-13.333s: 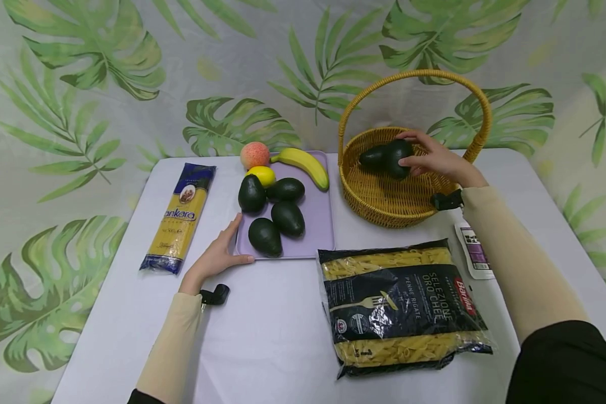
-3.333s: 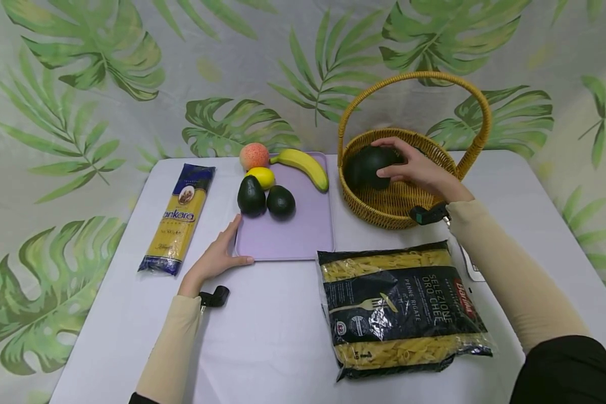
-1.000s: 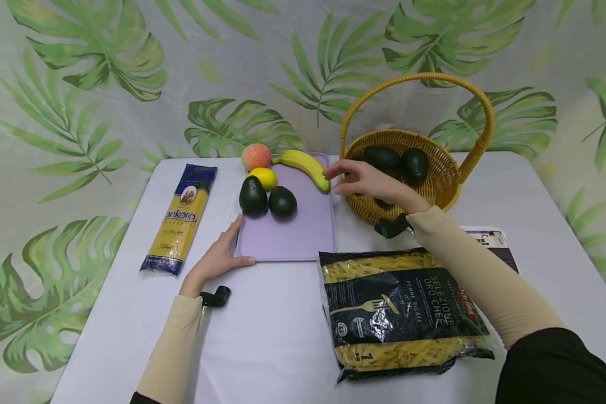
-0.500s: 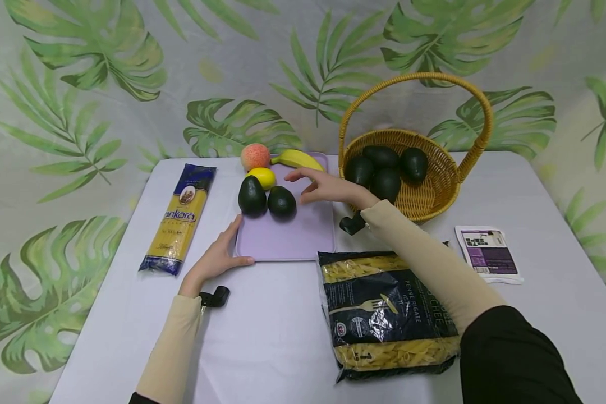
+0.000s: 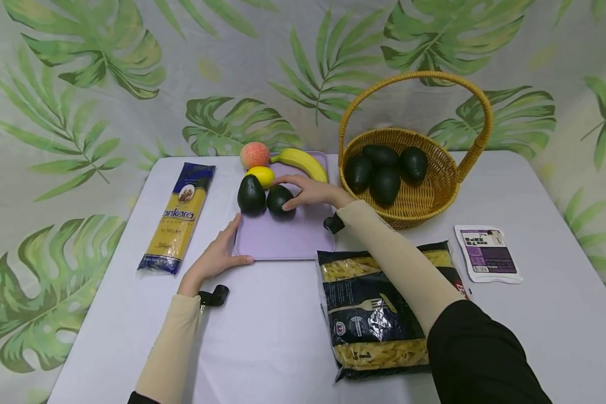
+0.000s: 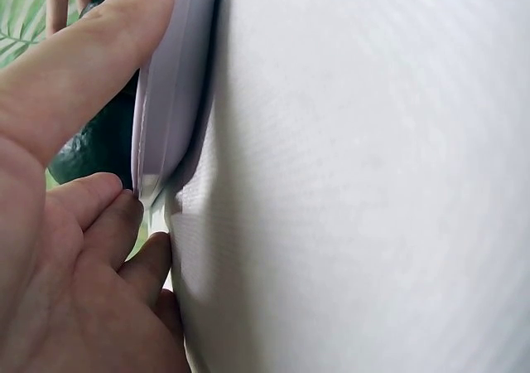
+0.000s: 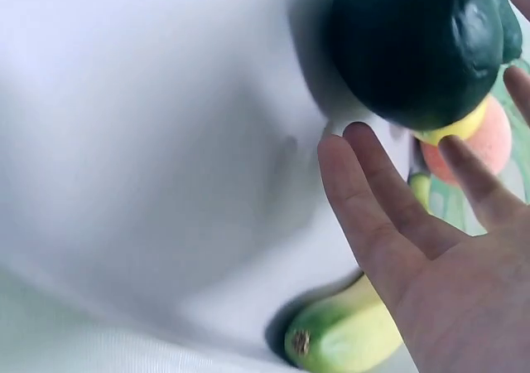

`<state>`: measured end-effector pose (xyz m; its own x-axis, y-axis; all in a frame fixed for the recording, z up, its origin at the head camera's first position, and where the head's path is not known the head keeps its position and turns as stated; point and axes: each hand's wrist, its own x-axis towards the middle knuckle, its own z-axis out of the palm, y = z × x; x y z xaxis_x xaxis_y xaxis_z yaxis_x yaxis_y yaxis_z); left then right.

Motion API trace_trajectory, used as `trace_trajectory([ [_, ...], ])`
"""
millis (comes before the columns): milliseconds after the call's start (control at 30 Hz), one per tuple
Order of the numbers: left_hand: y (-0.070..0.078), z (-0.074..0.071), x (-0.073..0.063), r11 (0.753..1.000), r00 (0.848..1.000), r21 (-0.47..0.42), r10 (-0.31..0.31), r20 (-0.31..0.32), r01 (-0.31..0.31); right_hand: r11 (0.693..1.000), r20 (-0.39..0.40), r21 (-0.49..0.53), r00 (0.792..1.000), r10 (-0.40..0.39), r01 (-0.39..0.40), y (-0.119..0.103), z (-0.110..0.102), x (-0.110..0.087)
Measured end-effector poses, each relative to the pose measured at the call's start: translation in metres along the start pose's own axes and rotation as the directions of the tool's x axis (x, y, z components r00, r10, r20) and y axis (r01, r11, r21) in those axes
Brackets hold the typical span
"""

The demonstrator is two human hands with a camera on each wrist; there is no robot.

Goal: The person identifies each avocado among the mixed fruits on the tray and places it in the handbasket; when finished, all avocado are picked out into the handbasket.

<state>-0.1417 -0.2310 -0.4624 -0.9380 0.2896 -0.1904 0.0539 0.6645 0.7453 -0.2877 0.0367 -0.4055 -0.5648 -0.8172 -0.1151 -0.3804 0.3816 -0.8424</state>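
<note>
My right hand [image 5: 310,192] reaches over the lilac tray [image 5: 303,241], its fingers spread about the nearer dark green avocado [image 5: 279,201]. In the right wrist view, the fingers are extended beside that avocado [image 7: 414,46], with a gap between. A second avocado [image 5: 251,195] lies just left of it. At the tray's front left corner rests my left hand [image 5: 217,258], fingers along the left side and thumb at the front edge; the left wrist view shows the fingertips right at the tray's rim [image 6: 161,116]. Several avocados [image 5: 385,185] sit in the wicker basket [image 5: 429,210].
Towards the back of the tray are a lemon [image 5: 261,177], a peach [image 5: 255,155] and a banana [image 5: 303,161]. A spaghetti pack [image 5: 179,219] lies at left. The large penne bag [image 5: 373,320] is in front, under my right forearm; a white and purple packet [image 5: 487,254] lies right.
Over the earlier frames avocados went from the tray into the basket. My right hand has since moved left from the basket to the avocado on the tray. The left hand stays put.
</note>
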Motion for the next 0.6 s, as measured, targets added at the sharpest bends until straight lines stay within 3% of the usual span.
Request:
trace_trajectory([
  [367,0.001,0.0,-0.001,1.0,1.0,-0.001,-0.006,0.001,0.006,0.99,-0.026,-0.122,0.997,0.069,-0.072,-0.007,0.011,0.011],
  [600,0.0,0.0,0.0,1.0,1.0,-0.001,-0.006,-0.002,0.006,0.989,-0.075,-0.092,0.991,0.113,-0.119,-0.006,0.01,0.01],
])
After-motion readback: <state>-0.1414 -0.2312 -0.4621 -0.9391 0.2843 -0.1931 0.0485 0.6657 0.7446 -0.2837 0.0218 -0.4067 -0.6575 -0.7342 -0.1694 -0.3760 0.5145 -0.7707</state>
